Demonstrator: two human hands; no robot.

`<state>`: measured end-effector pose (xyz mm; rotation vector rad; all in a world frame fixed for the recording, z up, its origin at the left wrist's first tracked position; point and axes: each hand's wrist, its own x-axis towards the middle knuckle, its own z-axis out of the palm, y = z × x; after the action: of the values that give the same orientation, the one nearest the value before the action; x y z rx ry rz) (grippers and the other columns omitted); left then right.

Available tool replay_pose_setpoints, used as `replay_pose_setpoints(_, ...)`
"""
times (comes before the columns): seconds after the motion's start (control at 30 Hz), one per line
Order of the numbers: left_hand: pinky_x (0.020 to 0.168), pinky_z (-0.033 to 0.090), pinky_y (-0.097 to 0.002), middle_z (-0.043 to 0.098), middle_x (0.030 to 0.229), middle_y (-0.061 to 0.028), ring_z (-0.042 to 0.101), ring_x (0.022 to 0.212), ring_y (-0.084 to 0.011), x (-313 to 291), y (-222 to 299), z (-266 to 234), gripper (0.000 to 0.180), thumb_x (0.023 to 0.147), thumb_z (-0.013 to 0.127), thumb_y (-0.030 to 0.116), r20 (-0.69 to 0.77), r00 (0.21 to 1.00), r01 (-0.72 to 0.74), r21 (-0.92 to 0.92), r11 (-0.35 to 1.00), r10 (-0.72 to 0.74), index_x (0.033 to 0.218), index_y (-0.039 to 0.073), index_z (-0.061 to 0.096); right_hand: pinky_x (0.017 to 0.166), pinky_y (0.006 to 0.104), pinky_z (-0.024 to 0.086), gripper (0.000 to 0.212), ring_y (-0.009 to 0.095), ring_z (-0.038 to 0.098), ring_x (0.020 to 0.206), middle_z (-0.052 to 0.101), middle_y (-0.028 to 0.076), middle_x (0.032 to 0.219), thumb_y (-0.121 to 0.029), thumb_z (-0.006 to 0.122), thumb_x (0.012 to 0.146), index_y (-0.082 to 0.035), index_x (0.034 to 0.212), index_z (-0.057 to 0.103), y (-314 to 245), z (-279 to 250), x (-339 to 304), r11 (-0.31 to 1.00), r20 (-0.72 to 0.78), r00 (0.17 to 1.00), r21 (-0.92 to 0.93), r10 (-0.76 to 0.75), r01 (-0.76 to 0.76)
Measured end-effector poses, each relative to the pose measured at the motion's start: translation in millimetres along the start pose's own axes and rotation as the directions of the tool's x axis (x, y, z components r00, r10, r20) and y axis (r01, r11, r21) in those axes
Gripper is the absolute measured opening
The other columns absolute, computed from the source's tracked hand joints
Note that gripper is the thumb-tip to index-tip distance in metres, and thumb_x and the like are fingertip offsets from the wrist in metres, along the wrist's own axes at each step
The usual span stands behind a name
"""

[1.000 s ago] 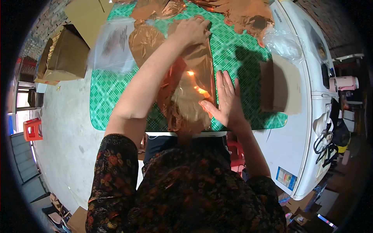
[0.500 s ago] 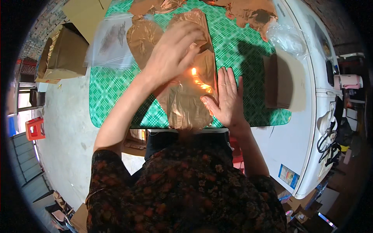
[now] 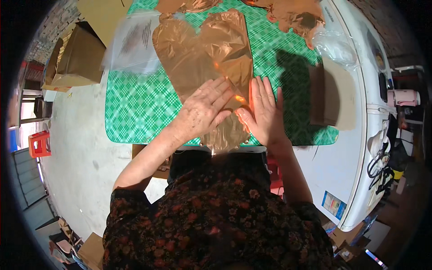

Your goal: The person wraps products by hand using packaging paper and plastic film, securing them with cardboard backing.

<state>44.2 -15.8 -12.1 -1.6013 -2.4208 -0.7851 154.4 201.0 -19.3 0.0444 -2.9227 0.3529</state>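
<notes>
On the concrete floor [image 3: 76, 148] stands a worktop [image 3: 135, 112] spread with a green-and-white chequered cloth, and beside it on the right a white appliance [image 3: 346, 180] with a flat brown cardboard piece [image 3: 335, 96] lying partly on its top and partly on the cloth. Lengthwise down the middle of the cloth lies a long sheet of shiny copper-coloured foil film [image 3: 202, 54], its near end hanging just over the front edge of the worktop towards the person. More crumpled copper foil [image 3: 294, 15] lies at the far edge, with a clear plastic bag [image 3: 335, 45] just beside it to the right. At the far left a clear plastic sleeve [image 3: 135, 42] rests on the cloth, touching the film's left edge, and an open cardboard box [image 3: 74, 58] sits on the floor beyond it. A small red stool [image 3: 38, 144] stands well apart on the left. The left hand [image 3: 204, 112] lies flat on the near part of the film, fingers [image 3: 220, 92] stretched out and close together, pressing down and gripping nothing. The right hand [image 3: 265, 112] lies palm down just beside it at the film's right edge, fingers [image 3: 263, 90] spread straight, partly on the film and partly on the cloth, likewise holding nothing.
</notes>
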Motion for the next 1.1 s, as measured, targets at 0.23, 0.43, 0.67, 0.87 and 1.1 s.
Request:
replay_pose_setpoints(0.23, 0.124, 0.039, -0.0513, 0.059, 0.147, -0.0199, 0.050, 0.145, -0.0373, -5, 1, 4, 0.051, 0.094, 0.074, 0.027, 0.033, 0.999, 0.007, -0.019, 1.000, -0.006, 0.136, -0.001, 0.064, 0.128, 0.0628, 0.012, 0.082, 0.035, 0.026, 0.160, 0.034, 0.021, 0.170, -0.046, 0.060, 0.103, 0.002, 0.163, 0.034, -10, -3, 1, 0.998, 0.014, 0.999, -0.050, -0.030, 0.031)
replay_pose_setpoints(0.43, 0.124, 0.039, -0.0522, 0.060, 0.145, -0.0203, 0.050, 0.144, -0.0379, -3, 2, 3, 0.052, 0.094, 0.074, 0.026, 0.023, 1.000, 0.007, -0.050, 0.999, -0.005, 0.137, -0.001, 0.064, 0.127, 0.0638, 0.014, 0.080, 0.036, 0.028, 0.160, 0.034, 0.019, 0.170, -0.046, 0.060, 0.102, 0.002, 0.162, 0.037, -9, -2, 1, 0.995, 0.027, 0.997, -0.062, -0.076, 0.077)
replay_pose_setpoints(0.67, 0.122, 0.041, -0.0513, 0.062, 0.143, -0.0224, 0.054, 0.142, -0.0391, -1, 1, 0, 0.053, 0.094, 0.075, 0.032, 0.022, 1.000, 0.004, -0.040, 0.999, -0.003, 0.134, -0.003, 0.067, 0.127, 0.0636, 0.014, 0.079, 0.036, 0.028, 0.160, 0.035, 0.019, 0.170, -0.044, 0.060, 0.102, 0.003, 0.162, 0.037, -9, -7, 3, 0.997, 0.025, 0.996, -0.001, -0.082, 0.082)
replay_pose_setpoints(0.87, 0.123, 0.040, -0.0511, 0.062, 0.144, -0.0229, 0.052, 0.143, -0.0394, -1, 1, 1, 0.057, 0.095, 0.073, 0.035, 0.019, 1.000, 0.006, -0.042, 0.999, -0.005, 0.136, -0.003, 0.066, 0.128, 0.0639, 0.011, 0.086, 0.034, 0.029, 0.160, 0.039, 0.020, 0.169, -0.045, 0.071, 0.095, 0.004, 0.159, 0.041, -18, 0, 5, 0.993, -0.026, 0.993, 0.033, -0.112, 0.112)
replay_pose_setpoints(1.1, 0.120, 0.043, -0.0504, 0.062, 0.143, -0.0220, 0.053, 0.140, -0.0415, -1, 3, 0, 0.046, 0.095, 0.071, 0.020, -0.004, 0.999, 0.032, -0.100, 0.994, -0.033, 0.135, -0.003, 0.066, 0.128, 0.0627, 0.012, 0.085, 0.034, 0.029, 0.160, 0.034, 0.019, 0.171, -0.047, 0.064, 0.099, 0.002, 0.163, 0.036, -21, 2, 5, 0.993, -0.013, 0.994, 0.055, -0.107, 0.108)
